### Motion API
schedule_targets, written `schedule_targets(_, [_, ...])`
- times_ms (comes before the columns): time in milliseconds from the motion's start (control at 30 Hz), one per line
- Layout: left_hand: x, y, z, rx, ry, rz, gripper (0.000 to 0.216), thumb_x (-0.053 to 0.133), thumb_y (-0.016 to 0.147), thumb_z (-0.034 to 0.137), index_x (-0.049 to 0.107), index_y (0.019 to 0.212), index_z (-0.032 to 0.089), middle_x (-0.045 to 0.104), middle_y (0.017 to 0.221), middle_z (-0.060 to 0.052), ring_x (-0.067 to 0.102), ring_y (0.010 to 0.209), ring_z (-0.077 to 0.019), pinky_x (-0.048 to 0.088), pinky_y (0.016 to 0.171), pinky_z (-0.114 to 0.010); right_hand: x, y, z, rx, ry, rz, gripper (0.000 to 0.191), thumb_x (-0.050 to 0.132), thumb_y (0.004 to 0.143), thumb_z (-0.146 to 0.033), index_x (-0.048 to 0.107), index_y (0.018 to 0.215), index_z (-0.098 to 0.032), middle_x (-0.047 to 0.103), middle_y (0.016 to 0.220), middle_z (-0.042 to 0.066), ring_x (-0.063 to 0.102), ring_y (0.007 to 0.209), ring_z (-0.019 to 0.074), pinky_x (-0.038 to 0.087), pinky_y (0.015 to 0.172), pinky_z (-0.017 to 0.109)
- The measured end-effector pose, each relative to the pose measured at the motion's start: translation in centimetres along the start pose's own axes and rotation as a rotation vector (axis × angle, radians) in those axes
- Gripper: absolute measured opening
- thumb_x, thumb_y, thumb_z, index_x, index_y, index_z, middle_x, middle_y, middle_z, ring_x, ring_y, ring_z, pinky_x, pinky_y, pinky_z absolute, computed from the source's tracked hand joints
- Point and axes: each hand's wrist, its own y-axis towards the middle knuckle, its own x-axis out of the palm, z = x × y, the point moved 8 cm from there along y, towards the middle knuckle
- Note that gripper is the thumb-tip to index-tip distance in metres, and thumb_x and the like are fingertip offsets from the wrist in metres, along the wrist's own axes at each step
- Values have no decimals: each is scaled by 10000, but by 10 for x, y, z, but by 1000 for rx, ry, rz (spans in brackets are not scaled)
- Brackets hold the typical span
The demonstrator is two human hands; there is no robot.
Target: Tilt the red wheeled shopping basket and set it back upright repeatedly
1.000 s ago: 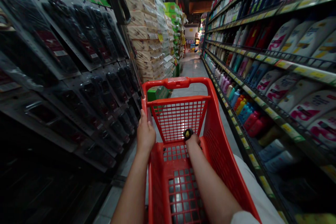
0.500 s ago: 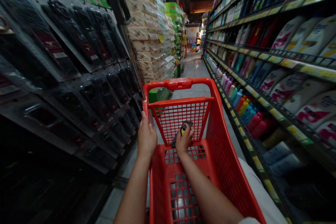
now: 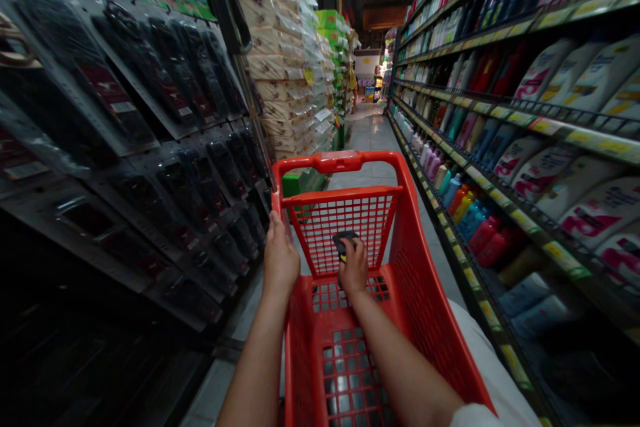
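Observation:
A red plastic shopping cart (image 3: 415, 260) stands in front of me in a store aisle. My left hand (image 3: 280, 257) grips the cart's left rim, fingers wrapped over the edge. My right hand (image 3: 353, 268) is inside the cart near its mesh front wall, closed round a small dark object with a yellow spot (image 3: 344, 242). I cannot make out what the object is. Nothing else shows on the cart's grid floor.
Dark packaged goods hang on the left rack (image 3: 150, 147). Stacked wrapped packs (image 3: 285, 67) stand further along on the left. Shelves of bottles (image 3: 525, 120) line the right side. The tiled aisle floor (image 3: 370, 133) runs ahead beyond the cart.
My right hand has risen from the cart floor toward the mesh front wall with the small dark object. The left hand has stayed on the rim.

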Motion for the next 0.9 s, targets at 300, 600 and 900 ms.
schedule_targets(300, [-1, 0, -4, -1, -33, -15, 669, 390, 832, 14, 313, 1494, 68, 362, 1524, -208, 357, 1409, -260, 276, 1175, -422, -26, 25, -20, -68, 99, 184, 450, 553, 727, -80, 645, 1130, -256, 487, 1216, 89, 491, 1148, 242, 452, 955, 385])
schedule_targets(600, [-4, 1, -10, 0, -108, 36, 689, 425, 815, 21, 339, 1491, 121, 397, 1519, -162, 362, 1408, -237, 271, 1179, -388, 20, -23, 13, -115, -143, -286, 542, 514, 662, 32, 689, 1080, -265, 537, 1206, 84, 502, 1080, 233, 459, 909, 347])
schedule_targets(900, [-5, -2, -10, 24, -91, 33, 651, 422, 842, 52, 362, 1483, 144, 436, 1496, -149, 400, 1388, -223, 289, 1171, -386, 8, 19, -70, -300, 3, -95, 609, 561, 707, -35, 645, 1224, -344, 479, 1319, 46, 454, 1099, 233, 433, 915, 359])
